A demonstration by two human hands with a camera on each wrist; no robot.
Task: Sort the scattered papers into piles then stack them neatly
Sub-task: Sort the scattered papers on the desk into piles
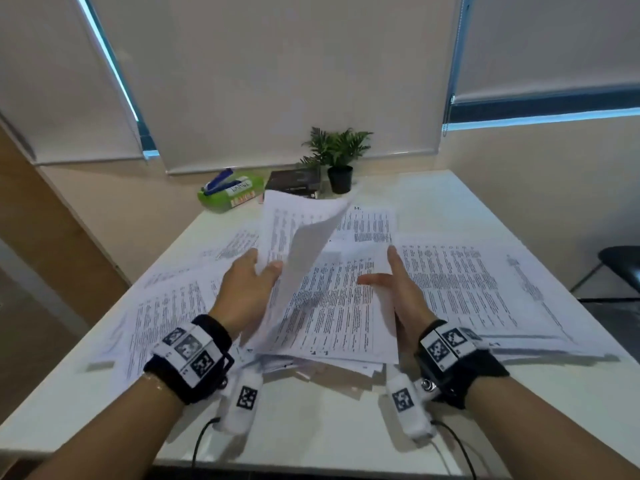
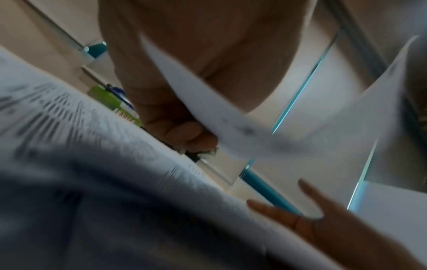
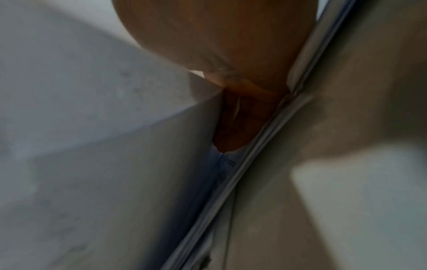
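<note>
Printed papers lie scattered over the white table point(image 1: 311, 427), with spreads at the left point(image 1: 166, 306) and the right point(image 1: 485, 289). A thick, uneven stack point(image 1: 332, 313) sits in the middle. My left hand point(image 1: 256, 275) pinches a few sheets point(image 1: 298, 237) between thumb and fingers, lifted and curling above the stack. In the left wrist view its curled fingers point(image 2: 180, 133) hold the sheet point(image 2: 231, 118). My right hand point(image 1: 391, 282) rests on the stack's right side with straight, spread fingers point(image 2: 312, 219). The right wrist view is dark and blurred, showing fingers point(image 3: 231, 118) beside paper edges.
At the table's back stand a green box with a blue stapler point(image 1: 230, 192), a black book point(image 1: 294, 181) and a small potted plant point(image 1: 339, 157). A black chair point(image 1: 620, 268) stands to the right. Window blinds hang behind.
</note>
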